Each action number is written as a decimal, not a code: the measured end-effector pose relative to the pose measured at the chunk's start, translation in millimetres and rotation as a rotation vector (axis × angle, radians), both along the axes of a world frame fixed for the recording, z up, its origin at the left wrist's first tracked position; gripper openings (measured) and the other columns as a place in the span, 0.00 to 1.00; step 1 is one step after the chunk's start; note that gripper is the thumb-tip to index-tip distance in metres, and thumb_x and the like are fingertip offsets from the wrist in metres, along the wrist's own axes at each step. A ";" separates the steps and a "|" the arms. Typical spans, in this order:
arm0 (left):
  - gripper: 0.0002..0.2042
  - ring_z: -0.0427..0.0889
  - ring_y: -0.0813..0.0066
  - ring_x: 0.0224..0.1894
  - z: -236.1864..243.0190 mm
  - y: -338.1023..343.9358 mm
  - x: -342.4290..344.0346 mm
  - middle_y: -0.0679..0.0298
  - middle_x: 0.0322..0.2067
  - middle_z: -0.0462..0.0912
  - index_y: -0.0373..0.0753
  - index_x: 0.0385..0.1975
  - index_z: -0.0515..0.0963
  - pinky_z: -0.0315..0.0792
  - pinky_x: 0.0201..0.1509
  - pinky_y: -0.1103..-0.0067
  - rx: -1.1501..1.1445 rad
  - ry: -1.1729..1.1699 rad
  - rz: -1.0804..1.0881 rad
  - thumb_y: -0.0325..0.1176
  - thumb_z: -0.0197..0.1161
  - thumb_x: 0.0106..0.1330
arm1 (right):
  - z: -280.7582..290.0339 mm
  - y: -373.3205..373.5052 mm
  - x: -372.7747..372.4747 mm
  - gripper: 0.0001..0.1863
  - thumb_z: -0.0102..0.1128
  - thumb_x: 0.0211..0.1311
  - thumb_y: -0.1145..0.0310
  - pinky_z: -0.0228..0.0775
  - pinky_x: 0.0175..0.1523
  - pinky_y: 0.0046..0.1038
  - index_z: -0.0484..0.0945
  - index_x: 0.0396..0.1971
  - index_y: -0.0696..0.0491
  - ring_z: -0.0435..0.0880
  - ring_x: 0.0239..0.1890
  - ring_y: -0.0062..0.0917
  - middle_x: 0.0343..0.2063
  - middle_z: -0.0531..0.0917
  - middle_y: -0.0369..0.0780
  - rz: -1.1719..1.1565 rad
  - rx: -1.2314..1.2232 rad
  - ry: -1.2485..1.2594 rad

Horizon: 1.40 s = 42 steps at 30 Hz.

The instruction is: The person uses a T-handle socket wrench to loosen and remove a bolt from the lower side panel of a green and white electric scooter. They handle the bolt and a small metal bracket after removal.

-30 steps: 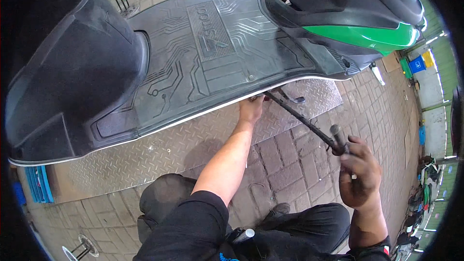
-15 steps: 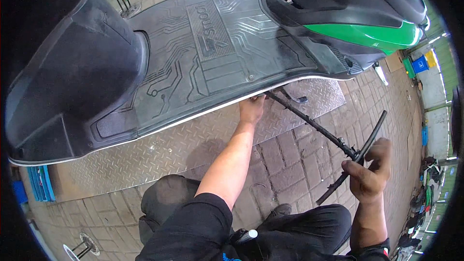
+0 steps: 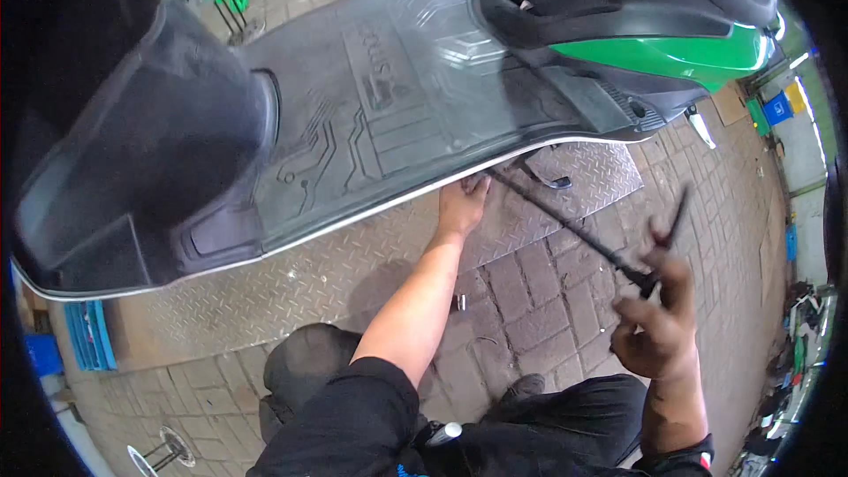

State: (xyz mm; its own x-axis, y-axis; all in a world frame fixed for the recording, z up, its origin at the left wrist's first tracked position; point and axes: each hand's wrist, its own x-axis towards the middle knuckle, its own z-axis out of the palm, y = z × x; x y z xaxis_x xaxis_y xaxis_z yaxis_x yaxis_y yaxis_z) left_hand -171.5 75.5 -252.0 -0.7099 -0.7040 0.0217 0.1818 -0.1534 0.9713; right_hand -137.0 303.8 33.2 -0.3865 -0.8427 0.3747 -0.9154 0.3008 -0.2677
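Observation:
A dark, worn T-handle wrench (image 3: 574,225) slants from beneath the scooter's footboard (image 3: 402,146) out to the right. Around its crossbar my right hand (image 3: 661,327) is curled, its fingers blurred by motion; one end of the bar sticks up past them. Under the footboard's pale lower edge, my left hand (image 3: 461,209) is closed at the far end of the shaft. The edge partly hides those fingertips and whatever the wrench's tip meets. Beside my left forearm shows a small shiny metal cylinder (image 3: 461,302).
Under the scooter lies a diamond-plate metal ramp (image 3: 265,296) on brick paving. A dark pedal-like lever (image 3: 555,182) hangs just right of the wrench's tip. Blue slatted plastic (image 3: 91,336) stands at left, a metal stand (image 3: 163,450) at lower left. Colored bins (image 3: 777,109) line the right wall.
My right hand has turned with the crossbar, which now points more steeply upward. My left hand stays at the shaft's end. The small metal cylinder shows now where it did not before.

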 end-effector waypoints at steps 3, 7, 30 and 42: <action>0.21 0.83 0.61 0.40 27.2 -17.6 34.0 0.52 0.42 0.82 0.32 0.51 0.75 0.74 0.47 0.71 -0.534 -0.732 -0.233 0.37 0.65 0.60 | 5.2 -14.9 -13.7 0.10 0.65 0.46 0.68 0.72 0.58 0.47 0.79 0.31 0.47 0.77 0.56 0.45 0.45 0.79 0.41 0.522 0.128 0.005; 0.17 0.82 0.56 0.45 128.0 -20.5 62.2 0.50 0.41 0.83 0.37 0.43 0.81 0.74 0.48 0.69 -0.739 -0.821 -1.047 0.42 0.65 0.59 | 2.7 -30.3 -22.5 0.09 0.57 0.55 0.65 0.72 0.59 0.37 0.79 0.32 0.52 0.75 0.60 0.37 0.48 0.79 0.41 0.918 0.129 0.036; 0.17 0.80 0.58 0.48 109.5 86.8 74.0 0.58 0.39 0.83 0.43 0.49 0.77 0.63 0.64 0.61 -1.248 0.223 -0.373 0.39 0.60 0.61 | 10.5 -45.2 22.8 0.23 0.62 0.56 0.62 0.64 0.58 0.39 0.73 0.51 0.53 0.74 0.52 0.37 0.48 0.75 0.45 -0.228 -0.120 -0.566; 0.20 0.80 0.58 0.43 161.2 76.7 54.9 0.59 0.35 0.83 0.44 0.52 0.75 0.68 0.56 0.64 -1.007 0.191 -0.459 0.34 0.58 0.58 | 21.5 -34.0 48.8 0.33 0.70 0.42 0.50 0.58 0.59 0.52 0.75 0.47 0.54 0.66 0.58 0.45 0.49 0.70 0.49 -0.508 -0.194 -0.328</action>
